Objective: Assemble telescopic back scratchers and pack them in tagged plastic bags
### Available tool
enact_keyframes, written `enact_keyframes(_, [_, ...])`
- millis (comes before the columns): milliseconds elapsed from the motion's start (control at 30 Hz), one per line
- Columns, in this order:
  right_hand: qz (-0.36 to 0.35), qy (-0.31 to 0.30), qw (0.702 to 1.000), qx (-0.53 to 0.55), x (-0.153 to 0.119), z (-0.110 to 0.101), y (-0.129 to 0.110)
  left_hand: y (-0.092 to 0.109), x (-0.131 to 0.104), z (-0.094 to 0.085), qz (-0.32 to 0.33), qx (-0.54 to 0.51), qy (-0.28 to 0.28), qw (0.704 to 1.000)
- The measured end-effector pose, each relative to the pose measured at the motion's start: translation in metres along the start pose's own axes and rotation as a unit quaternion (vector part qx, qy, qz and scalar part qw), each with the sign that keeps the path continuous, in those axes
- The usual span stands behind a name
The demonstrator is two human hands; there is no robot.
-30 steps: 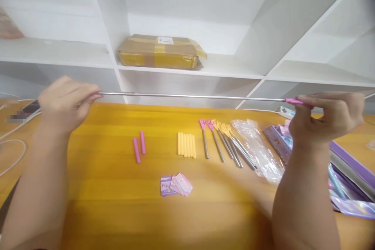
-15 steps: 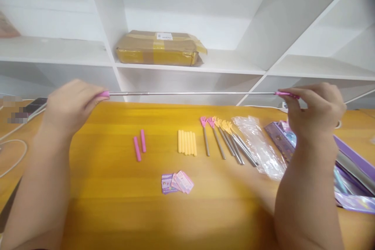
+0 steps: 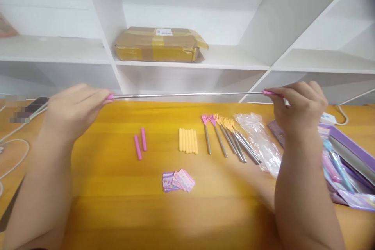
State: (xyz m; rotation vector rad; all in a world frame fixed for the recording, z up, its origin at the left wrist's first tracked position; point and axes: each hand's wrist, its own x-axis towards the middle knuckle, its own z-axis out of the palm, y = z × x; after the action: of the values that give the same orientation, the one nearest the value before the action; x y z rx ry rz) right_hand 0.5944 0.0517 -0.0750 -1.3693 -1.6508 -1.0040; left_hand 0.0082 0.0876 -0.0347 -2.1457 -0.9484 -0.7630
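Note:
A telescopic back scratcher (image 3: 190,94) is stretched level above the table's back edge, its thin metal rod drawn out between my hands. My left hand (image 3: 77,111) is closed round its pink handle. At the other end, my right hand (image 3: 301,101) pinches the pink head, mostly hidden by the fingers. Below lie two pink handle tubes (image 3: 137,147) and a row of several yellow handle tubes (image 3: 188,140). To their right are metal rods with pink scratcher heads (image 3: 205,118) and yellow scratcher heads (image 3: 229,125). Small printed cards (image 3: 185,180) overlap nearer me.
A clear plastic bag (image 3: 260,140) lies beside the rods. On the right stands a purple box (image 3: 353,150) with wrapped items, partly behind my right forearm. A taped carton (image 3: 158,45) sits on the white shelf (image 3: 228,54). White cables (image 3: 22,140) run along the left.
My right hand has moved left, towards my left hand, and the visible rod between them is shorter. My left hand has shifted slightly right. Both keep their hold.

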Motion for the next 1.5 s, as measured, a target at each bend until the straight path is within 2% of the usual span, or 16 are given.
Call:
enact_keyframes(67, [-0.057, 0.020, 0.997, 0.046, 0.002, 0.000, -0.041, 0.032, 0.002, 0.007, 0.014, 0.001, -0.003, 1.000])
enact_keyframes(100, [-0.071, -0.003, 0.995, 0.067, 0.002, 0.002, -0.069, 0.053, 0.004, 0.012, 0.029, 0.004, 0.014, 0.999])
enact_keyframes(167, [-0.139, 0.015, 0.978, 0.153, -0.002, 0.006, -0.128, 0.096, 0.007, 0.023, 0.090, -0.028, 0.021, 0.995])
enact_keyframes(233, [-0.137, -0.003, 0.977, 0.164, -0.010, 0.012, -0.177, 0.130, 0.009, 0.031, 0.059, -0.029, 0.006, 0.998])
enact_keyframes(267, [-0.144, -0.017, 0.975, 0.171, -0.013, 0.015, -0.194, 0.140, 0.010, 0.032, 0.061, -0.046, -0.020, 0.997])
enact_keyframes(333, [-0.158, -0.047, 0.971, 0.175, -0.019, 0.019, -0.209, 0.147, 0.010, 0.031, 0.069, -0.080, -0.067, 0.992])
enact_keyframes(400, [-0.164, -0.064, 0.968, 0.178, -0.020, 0.021, -0.207, 0.142, 0.011, 0.028, 0.077, -0.107, -0.098, 0.986])
enact_keyframes(500, [-0.164, -0.072, 0.967, 0.178, -0.018, 0.019, -0.196, 0.133, 0.013, 0.024, 0.069, -0.138, -0.111, 0.982])
enact_keyframes(633, [-0.180, -0.087, 0.963, 0.182, -0.015, 0.016, -0.194, 0.133, 0.014, 0.024, 0.059, -0.158, -0.100, 0.981])
enact_keyframes(1000, [-0.206, -0.104, 0.951, 0.207, -0.007, 0.001, -0.191, 0.136, 0.014, 0.019, 0.099, -0.106, -0.058, 0.988])
enact_keyframes(1300, [-0.207, -0.119, 0.952, 0.191, -0.006, -0.005, -0.187, 0.135, 0.014, 0.014, 0.072, -0.139, -0.095, 0.983])
enact_keyframes(1500, [-0.197, -0.108, 0.953, 0.201, -0.007, -0.002, -0.180, 0.131, 0.008, 0.018, 0.085, -0.138, -0.077, 0.984])
